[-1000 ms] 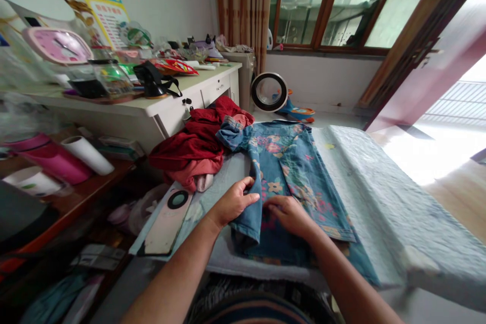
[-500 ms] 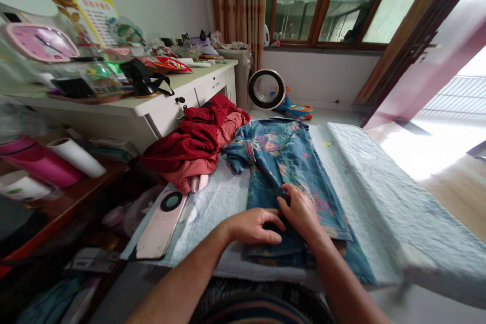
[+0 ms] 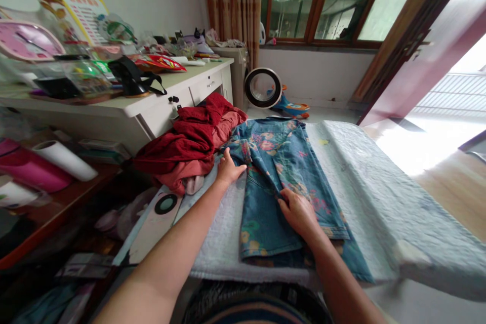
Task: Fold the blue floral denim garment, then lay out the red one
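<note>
A blue denim jacket [image 3: 266, 212] with a flower print lies folded in front of me, one sleeve laid across it. My left hand [image 3: 228, 169] is at the cuff end of that sleeve, thumb and fingers apart around its edge; part of the cuff is hidden behind the hand. Lower down, my right hand [image 3: 298, 210] pinches the jacket's fabric near its middle, fingers curled in.
The jacket rests on a pale quilted cover [image 3: 349, 177]. Red clothing [image 3: 186, 136] is heaped at the left, above a flat pale pink panel [image 3: 154, 228] with a dark ring. A cluttered white desk [image 3: 132, 106] stands beyond; a round washer door [image 3: 262, 88] hangs open behind.
My left hand has moved up and left, from the lower part of the jacket to the sleeve's cuff end. The right hand stays on the jacket. The view has shifted slightly.
</note>
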{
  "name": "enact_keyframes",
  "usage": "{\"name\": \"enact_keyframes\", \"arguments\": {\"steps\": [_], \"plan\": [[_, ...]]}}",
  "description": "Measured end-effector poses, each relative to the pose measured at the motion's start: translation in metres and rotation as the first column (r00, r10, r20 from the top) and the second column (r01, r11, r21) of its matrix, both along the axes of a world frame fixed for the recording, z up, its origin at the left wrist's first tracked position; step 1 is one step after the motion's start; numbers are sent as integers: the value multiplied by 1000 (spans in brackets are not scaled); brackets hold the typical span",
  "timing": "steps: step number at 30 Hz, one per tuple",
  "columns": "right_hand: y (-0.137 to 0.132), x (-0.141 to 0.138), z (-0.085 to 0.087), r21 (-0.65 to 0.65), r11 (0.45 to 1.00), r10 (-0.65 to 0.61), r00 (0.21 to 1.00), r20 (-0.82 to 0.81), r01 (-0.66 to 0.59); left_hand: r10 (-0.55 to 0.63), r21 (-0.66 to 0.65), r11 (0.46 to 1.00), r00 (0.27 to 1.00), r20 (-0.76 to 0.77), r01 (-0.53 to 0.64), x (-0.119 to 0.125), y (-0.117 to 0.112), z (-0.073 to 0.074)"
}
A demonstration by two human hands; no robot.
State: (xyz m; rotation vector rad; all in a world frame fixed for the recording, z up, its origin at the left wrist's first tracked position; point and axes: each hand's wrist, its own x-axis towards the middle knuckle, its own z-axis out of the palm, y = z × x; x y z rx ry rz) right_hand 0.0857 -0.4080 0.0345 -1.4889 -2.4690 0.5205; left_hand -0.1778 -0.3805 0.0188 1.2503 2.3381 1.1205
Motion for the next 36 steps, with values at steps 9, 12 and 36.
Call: {"name": "enact_keyframes", "arguments": {"steps": [9, 12, 36], "plan": [[-5, 2, -5, 46, 999, -9, 1000, -16, 10, 220, 120, 955, 919, 327, -271, 1, 38, -3], [-5, 2, -6, 46, 999, -9, 1000, -10, 9, 192, 156, 950, 898, 397, -272, 5, 42, -1], [-6, 3, -11, 45, 998, -36, 993, -115, 42, -130, 37, 992, 941, 313, 124, 50, 56, 14]]}}
